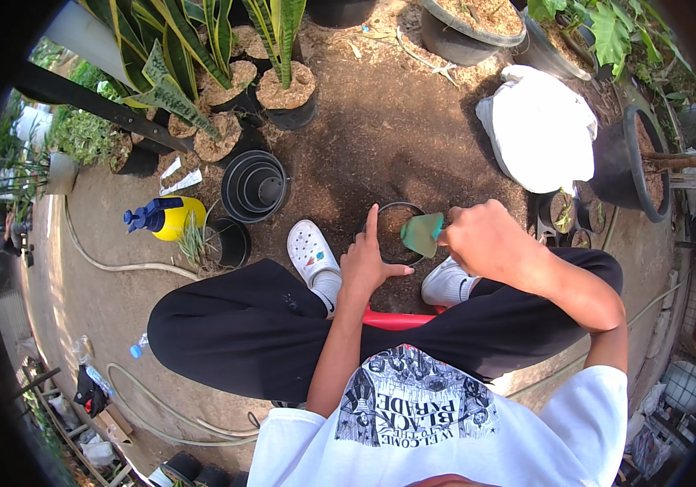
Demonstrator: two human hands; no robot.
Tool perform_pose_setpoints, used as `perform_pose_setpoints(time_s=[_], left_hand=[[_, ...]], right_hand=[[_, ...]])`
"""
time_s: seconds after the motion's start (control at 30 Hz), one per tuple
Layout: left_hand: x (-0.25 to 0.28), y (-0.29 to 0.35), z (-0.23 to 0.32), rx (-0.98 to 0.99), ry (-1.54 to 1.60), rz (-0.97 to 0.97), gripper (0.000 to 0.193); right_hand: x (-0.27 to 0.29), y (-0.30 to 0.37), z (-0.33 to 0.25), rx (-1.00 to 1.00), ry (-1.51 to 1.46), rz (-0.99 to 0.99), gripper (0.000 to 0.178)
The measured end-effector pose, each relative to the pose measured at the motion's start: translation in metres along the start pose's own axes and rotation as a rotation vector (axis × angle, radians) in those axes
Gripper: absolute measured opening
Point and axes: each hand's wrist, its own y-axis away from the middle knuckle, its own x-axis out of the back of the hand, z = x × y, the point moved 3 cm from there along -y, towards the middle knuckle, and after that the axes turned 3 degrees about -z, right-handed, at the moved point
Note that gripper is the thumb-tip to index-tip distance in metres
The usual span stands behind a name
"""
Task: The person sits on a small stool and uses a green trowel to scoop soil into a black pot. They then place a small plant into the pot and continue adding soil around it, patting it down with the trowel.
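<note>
Between my feet stands a round black plant pot [386, 217] with brown soil or potting mix inside. My left hand [366, 258] rests at the pot's left rim, thumb and forefinger spread apart around it. A green hand trowel [423, 235] is in my right hand [490, 241], its fingers wrapped round the handle. The trowel's blade is tilted over the right part of the pot and hides some of the soil. Whether the blade carries any soil, I cannot tell.
Left lie nested empty black pots [255, 187], a yellow spray bottle [180, 217] and a small potted plant [226, 242]. Potted snake plants [285, 88] stand farther back. A white sack [539, 126] and a large black pot [632, 162] are at right. A hose [113, 265] crosses the ground.
</note>
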Motion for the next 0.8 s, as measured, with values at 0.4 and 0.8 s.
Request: perform_pose_setpoints(time_s=[0.4, 0.8], left_hand=[[0.000, -0.001, 0.003, -0.008, -0.029, -0.006, 0.154], [0.001, 0.000, 0.003, 0.007, -0.039, 0.005, 0.154]], right_hand=[[0.011, 0.004, 0.009, -0.106, -0.086, -0.087, 0.019], [0.025, -0.008, 0.124, -0.211, -0.882, -0.194, 0.037]])
